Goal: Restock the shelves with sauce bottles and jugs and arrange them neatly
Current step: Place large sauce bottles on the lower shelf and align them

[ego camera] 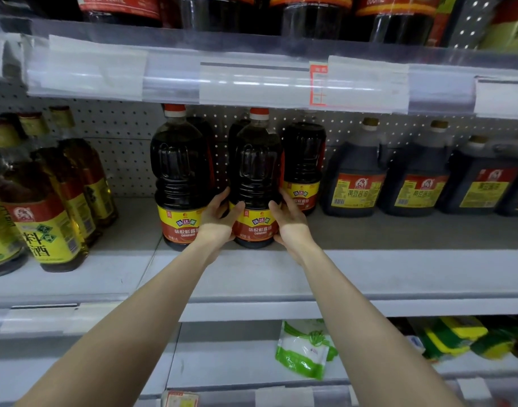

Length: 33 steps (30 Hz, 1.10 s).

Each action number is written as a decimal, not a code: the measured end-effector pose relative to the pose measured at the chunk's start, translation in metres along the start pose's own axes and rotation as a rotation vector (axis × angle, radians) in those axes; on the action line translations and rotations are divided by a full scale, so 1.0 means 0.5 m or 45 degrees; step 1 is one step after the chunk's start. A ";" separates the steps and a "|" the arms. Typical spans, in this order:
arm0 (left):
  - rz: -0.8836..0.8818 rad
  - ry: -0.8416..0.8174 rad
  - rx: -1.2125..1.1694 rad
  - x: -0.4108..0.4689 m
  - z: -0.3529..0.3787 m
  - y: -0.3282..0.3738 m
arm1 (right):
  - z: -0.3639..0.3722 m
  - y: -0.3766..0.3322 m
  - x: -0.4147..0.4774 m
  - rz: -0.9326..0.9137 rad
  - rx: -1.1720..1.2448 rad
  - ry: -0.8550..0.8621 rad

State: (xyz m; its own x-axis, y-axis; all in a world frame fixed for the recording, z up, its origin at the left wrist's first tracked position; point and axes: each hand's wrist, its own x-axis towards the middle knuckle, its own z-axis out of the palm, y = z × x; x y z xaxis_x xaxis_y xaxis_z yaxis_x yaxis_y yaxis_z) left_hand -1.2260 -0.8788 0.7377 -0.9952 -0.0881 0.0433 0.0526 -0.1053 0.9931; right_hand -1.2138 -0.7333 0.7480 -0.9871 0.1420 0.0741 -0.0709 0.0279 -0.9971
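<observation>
You are holding the middle soy sauce bottle [254, 171] with both hands, low on its body at the centre of the frame. Your left hand [219, 218] is curling round its left side, thumb lying on the front label, and your right hand [290, 221] is wrapping the right side in the same way. The bottle is standing upright on the grey shelf [369, 274], set back from the front lip, with a bare strip of shelf showing in front of its base.

Room is tight at the sides. Your left hand is filling the gap between this bottle and the matching neighbour bottle [178, 171] just to its left. Your right-hand fingers are sitting close against a third bottle [304, 160], which is standing further back and to the right. Overhead, the red cap is coming close under the price rail [251, 80] of the shelf above, so headroom is looking small.

Left of centre, an open stretch of shelf is lying between the neighbour bottle and the yellow cooking wine bottles [46, 215] at the left edge. Toward the right, dark squarish jugs [354, 177] are lining up in a row, with open shelf in front of them.

A white pegboard [125, 148] is backing the shelf. On the shelf below, a green and white pouch [306, 348] is lying at lower centre, and yellow-green packs [451, 339] are sitting at lower right.
</observation>
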 end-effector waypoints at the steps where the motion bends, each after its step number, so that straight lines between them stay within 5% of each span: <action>1: 0.002 -0.004 -0.001 0.000 0.000 0.000 | 0.002 0.000 0.000 0.006 0.004 0.001; 17: 0.017 0.019 0.134 -0.018 -0.001 0.010 | -0.018 -0.010 -0.025 0.077 -0.001 0.046; 33: 0.002 -0.016 0.361 -0.332 0.188 -0.050 | -0.329 0.021 -0.223 0.112 -0.235 -0.067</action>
State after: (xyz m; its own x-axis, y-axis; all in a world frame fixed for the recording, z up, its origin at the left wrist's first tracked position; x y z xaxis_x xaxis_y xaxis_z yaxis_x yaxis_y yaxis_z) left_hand -1.0702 -0.7683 0.7162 -0.9962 -0.0754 0.0442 0.0303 0.1760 0.9839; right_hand -1.0808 -0.5861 0.7322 -0.9948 0.1004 -0.0192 0.0390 0.1989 -0.9792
